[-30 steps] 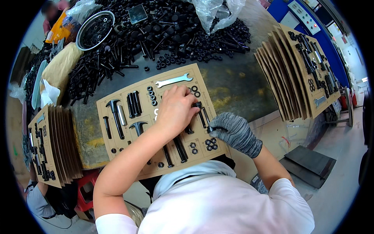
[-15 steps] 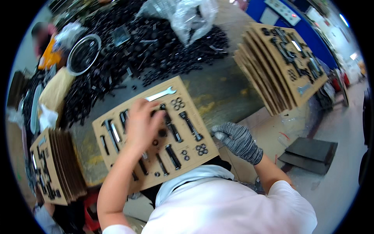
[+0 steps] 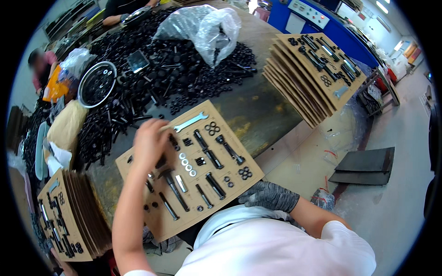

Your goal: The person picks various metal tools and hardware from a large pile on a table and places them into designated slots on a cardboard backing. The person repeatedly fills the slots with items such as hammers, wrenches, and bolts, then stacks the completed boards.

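Observation:
A brown cardboard tool board point(image 3: 235, 133) lies tilted in front of me, with black bolts, nuts and metal pieces set in it. My bare left hand point(image 3: 152, 140) is over its far left part, fingers bent and drawn together beside small black parts; its fingertips hide whatever they hold. Just right of that hand, an open-ended spanner point(image 3: 191, 122) lies along the far edge. A row of pale washers point(image 3: 187, 164) runs down the middle, beside a silver sleeve point(image 3: 181, 183) and a long black bolt point(image 3: 175, 191). My gloved right hand point(image 3: 269, 195) grips the board's near right edge.
Loose black bolts and nuts point(image 3: 161, 73) are heaped across the far table, with a plastic bag point(image 3: 205, 30) and round bowl point(image 3: 97, 85). Filled boards are stacked at right point(image 3: 299, 87) and left point(image 3: 85, 211). Other people stand across the table.
My left hand has moved left over the board, uncovering the washers and middle bolts. My right hand has come from off the board's right side to its near edge. The board has shifted slightly.

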Demonstrator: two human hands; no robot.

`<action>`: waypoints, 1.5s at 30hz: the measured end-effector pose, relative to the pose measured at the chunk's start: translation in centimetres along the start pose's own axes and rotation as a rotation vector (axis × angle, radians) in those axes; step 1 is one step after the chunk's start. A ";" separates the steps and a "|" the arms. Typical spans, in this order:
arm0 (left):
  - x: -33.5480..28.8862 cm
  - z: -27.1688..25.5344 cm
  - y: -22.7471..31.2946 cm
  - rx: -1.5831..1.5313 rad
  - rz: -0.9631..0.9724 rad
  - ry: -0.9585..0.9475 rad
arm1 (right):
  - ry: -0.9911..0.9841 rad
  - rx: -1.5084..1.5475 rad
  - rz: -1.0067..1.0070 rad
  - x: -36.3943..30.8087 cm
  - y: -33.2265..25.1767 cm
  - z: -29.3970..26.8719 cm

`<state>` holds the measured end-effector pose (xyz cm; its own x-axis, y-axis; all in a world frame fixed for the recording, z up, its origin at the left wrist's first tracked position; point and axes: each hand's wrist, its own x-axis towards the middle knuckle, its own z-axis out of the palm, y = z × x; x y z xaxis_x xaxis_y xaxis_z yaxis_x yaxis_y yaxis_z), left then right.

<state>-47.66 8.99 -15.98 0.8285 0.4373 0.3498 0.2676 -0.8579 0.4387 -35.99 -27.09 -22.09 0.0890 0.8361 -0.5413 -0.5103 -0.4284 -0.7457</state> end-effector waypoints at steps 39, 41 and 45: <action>0.0 -6.9 -5.0 -0.232 -0.560 -0.308 | -0.061 0.489 -0.209 -2.0 -2.5 2.3; 1.9 -8.1 -2.8 -0.246 -0.531 -0.301 | -0.065 0.482 -0.261 -4.0 -4.9 1.9; 7.5 -10.1 1.0 -0.323 -0.492 -0.338 | -0.037 0.436 -0.339 -7.5 -10.6 -1.6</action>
<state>-46.21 14.13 -4.55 0.7699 0.6031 -0.2087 0.5360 -0.4337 0.7243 -29.87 -29.42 -10.78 0.2834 0.9174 -0.2793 -0.7658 0.0412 -0.6417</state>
